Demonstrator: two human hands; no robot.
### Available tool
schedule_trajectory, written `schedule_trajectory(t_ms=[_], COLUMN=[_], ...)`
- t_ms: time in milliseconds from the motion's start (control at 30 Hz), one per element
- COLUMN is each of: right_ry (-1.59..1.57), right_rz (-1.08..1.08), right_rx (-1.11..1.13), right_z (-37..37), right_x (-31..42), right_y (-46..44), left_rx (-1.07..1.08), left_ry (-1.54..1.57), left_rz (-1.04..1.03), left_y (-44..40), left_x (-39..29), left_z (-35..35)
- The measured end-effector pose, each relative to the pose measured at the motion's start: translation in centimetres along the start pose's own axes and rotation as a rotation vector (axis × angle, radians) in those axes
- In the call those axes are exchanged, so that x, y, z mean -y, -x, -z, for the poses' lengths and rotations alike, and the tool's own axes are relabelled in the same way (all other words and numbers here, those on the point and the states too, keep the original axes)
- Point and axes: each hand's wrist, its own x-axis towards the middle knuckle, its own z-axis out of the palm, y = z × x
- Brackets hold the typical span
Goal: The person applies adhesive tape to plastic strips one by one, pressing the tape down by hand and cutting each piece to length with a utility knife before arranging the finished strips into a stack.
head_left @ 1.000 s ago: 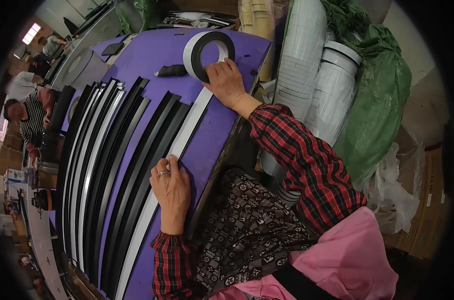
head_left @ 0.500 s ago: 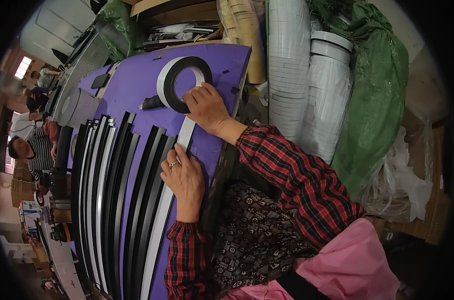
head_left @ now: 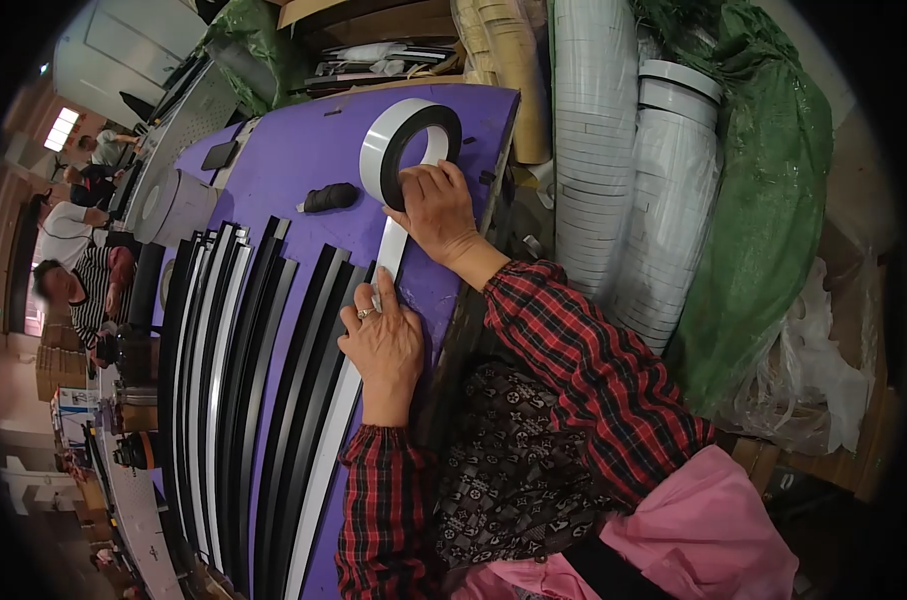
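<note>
My right hand [head_left: 438, 213] is closed around the lower edge of a large roll of white tape with a black side [head_left: 381, 150], held tilted over the purple table. From the roll a white strip of tape [head_left: 389, 250] runs down along a black strip at the near edge of the row. My left hand [head_left: 385, 350], with a ring on one finger, lies on this tape, its index finger stretched along it and the other fingers loosely bent. Beside the hand lie several long black strips [head_left: 298, 360], and farther left ones with white faces [head_left: 198, 350].
A black wrapped object [head_left: 330, 198] and a dark flat item [head_left: 220, 155] lie on the purple table [head_left: 293, 130]. Plastic-wrapped white rolls [head_left: 593, 150] and a green sack [head_left: 753, 200] stand to the right. Other people [head_left: 88, 290] are in the left background.
The tape roll and my right hand have shifted right and the roll has tilted. My left index finger is straighter along the tape. The whole view has shifted slightly.
</note>
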Motion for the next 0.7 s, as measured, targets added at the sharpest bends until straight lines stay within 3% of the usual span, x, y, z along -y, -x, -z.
schedule_trajectory(t_ms=[233, 300, 367, 433, 500, 600, 633, 667, 700], right_ry=[0.049, 0.234, 0.223, -0.113, -0.190, -0.109, 0.110, 0.335, 0.341], right_rz=[0.169, 0.067, 0.079, 0.193, 0.351, 0.459, 0.449, 0.436, 0.449], right_rx=[0.155, 0.440, 0.389, 0.212, 0.151, 0.295, 0.341, 0.383, 0.390], right_z=[0.1, 0.5, 1.5, 1.5, -1.3, -7.6, -9.4, -10.4, -10.4], right_x=[0.6, 1.9, 4.5, 7.5, 8.9, 8.7, 7.3, 6.3, 5.8], right_y=[-2.0, -3.3, -4.9, -6.1, -6.5, -6.5, -6.0, -5.8, -6.0], left_rx=[0.059, -0.022, -0.070, -0.193, -0.184, -0.308, -0.357, -0.381, -0.402], left_ry=[0.065, 0.058, 0.149, 0.111, 0.370, 0.479, 0.542, 0.483, 0.426], left_rz=[-0.006, 0.003, 0.070, 0.056, -0.038, -0.148, -0.214, -0.148, -0.084], left_y=[-0.8, -1.3, -2.1, -1.2, 0.0, 3.1, 4.5, 6.2, 7.6], left_x=[-0.3, -0.8, -1.4, -1.4, -0.2, 2.2, 2.8, 3.6, 4.5], left_z=[1.3, -0.1, -3.0, -1.1, -0.8, -0.5, -0.4, -0.2, 0.1])
